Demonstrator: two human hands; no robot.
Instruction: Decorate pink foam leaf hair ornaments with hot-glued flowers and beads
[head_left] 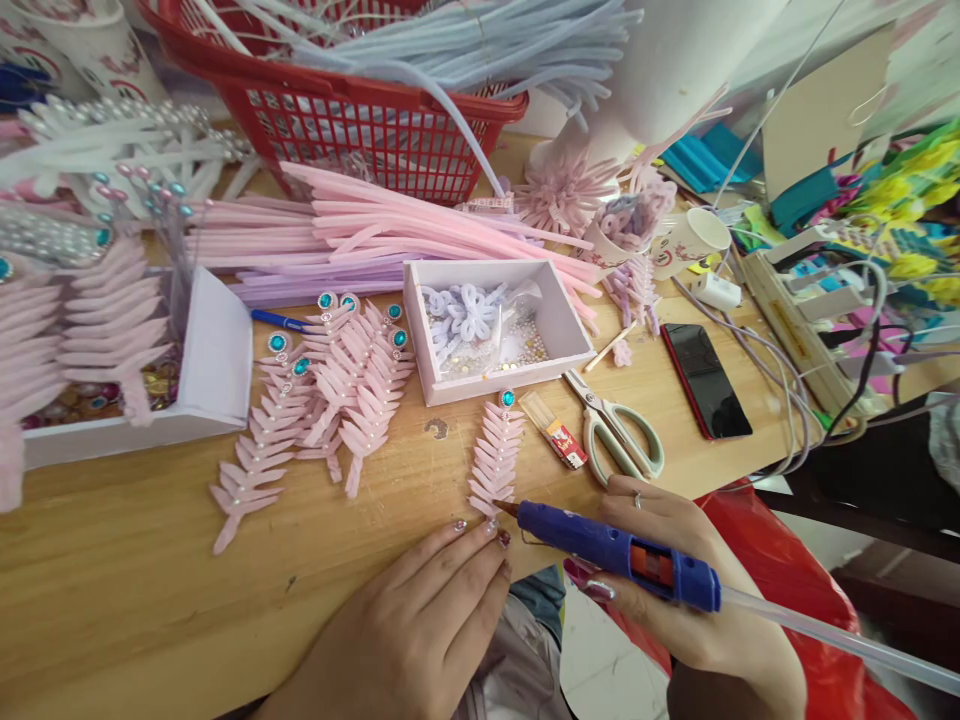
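In my right hand is a blue hot glue gun, with a clear glue stick running out of its back end. The gun's brown nozzle points left, at the lower end of a pink feather-shaped pipe-cleaner piece. This piece lies flat on the table, a teal gem at its top and small pearls along its middle. My left hand lies on the table edge with fingers stretched out, fingertips touching the piece's lower end. Its thumb is hidden. Several similar pink feather pieces lie to the left.
A white box of pearls and lilac flowers stands behind the piece. Scissors, a small blade pack and a phone lie to the right. Behind are pink pipe cleaners and a red basket. Cables run at right.
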